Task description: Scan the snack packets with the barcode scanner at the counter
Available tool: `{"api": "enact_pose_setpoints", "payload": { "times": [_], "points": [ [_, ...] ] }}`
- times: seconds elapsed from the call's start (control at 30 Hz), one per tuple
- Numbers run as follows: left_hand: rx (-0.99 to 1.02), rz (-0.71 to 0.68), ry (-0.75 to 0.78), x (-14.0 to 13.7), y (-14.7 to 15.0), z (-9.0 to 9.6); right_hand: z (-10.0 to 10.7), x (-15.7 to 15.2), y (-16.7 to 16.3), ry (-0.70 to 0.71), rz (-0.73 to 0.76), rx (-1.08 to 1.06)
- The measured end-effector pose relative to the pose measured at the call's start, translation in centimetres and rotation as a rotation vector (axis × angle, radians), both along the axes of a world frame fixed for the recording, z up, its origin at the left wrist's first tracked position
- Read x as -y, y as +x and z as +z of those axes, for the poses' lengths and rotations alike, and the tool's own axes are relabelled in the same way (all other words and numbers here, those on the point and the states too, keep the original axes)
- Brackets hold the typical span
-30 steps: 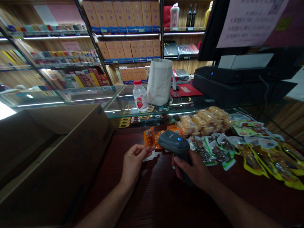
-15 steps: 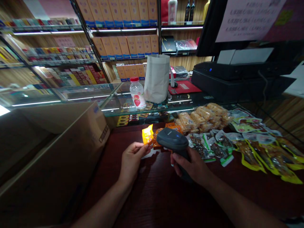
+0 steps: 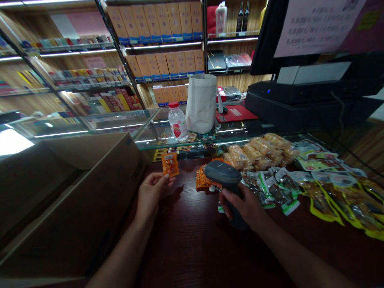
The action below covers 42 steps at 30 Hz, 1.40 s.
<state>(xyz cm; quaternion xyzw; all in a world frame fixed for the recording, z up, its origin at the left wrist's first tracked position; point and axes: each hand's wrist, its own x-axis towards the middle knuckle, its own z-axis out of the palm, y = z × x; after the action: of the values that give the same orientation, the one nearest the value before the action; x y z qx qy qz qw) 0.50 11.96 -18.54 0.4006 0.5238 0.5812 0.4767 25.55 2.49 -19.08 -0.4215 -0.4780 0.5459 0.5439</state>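
Note:
My left hand pinches a small orange snack packet by its lower edge, holding it upright above the dark red tabletop. Wrapped round the handle of a dark grey barcode scanner is my right hand; the scanner's head points left. Behind the scanner lie more orange packets, partly hidden by it. Right of them are small clear packets with green edges and a heap of wrapped pale pastries.
An open cardboard box stands on the left. Yellow-edged snack bags lie at the right. On the glass counter are a red-capped bottle, a white paper bag and a red folder. A monitor stands at the upper right.
My left hand has carried the orange packet left, away from the scanner, towards the box. The bright light on the packet is gone. My right hand still grips the scanner.

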Motion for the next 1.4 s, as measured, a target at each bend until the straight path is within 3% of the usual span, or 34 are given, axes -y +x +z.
{"api": "enact_pose_setpoints", "payload": {
  "times": [0.17,0.4,0.7,0.93,1.03,1.2,1.3,1.4],
  "points": [
    [-0.067,0.226,-0.067,-2.9,-4.2,-0.5,0.3,-0.2,0.3,0.011,-0.022,-0.014],
    [-0.12,0.326,-0.103,-4.8,-5.0,-2.6,0.5,-0.2,0.3,0.046,-0.022,-0.024],
    [-0.148,0.296,-0.096,-5.2,-5.3,-3.0,0.6,-0.7,0.9,0.054,-0.04,-0.07],
    [-0.327,0.324,-0.048,-4.1,-4.8,-1.8,0.3,-1.0,1.0,0.085,-0.055,-0.134],
    [-0.538,0.296,0.114,-2.4,-3.2,-1.1,0.3,-1.2,1.2,0.115,-0.075,-0.184],
    [-0.884,-0.164,0.498,0.1,2.9,-1.5,0.4,-1.6,1.5,0.154,-0.109,-0.21],
    [-0.985,-0.186,0.483,-0.2,6.4,-2.1,0.2,-1.9,1.5,0.167,-0.13,-0.202],
    [-1.014,-0.171,0.335,-1.2,8.5,-2.3,-0.1,-2.1,1.4,0.166,-0.148,-0.202]
  ]
}}
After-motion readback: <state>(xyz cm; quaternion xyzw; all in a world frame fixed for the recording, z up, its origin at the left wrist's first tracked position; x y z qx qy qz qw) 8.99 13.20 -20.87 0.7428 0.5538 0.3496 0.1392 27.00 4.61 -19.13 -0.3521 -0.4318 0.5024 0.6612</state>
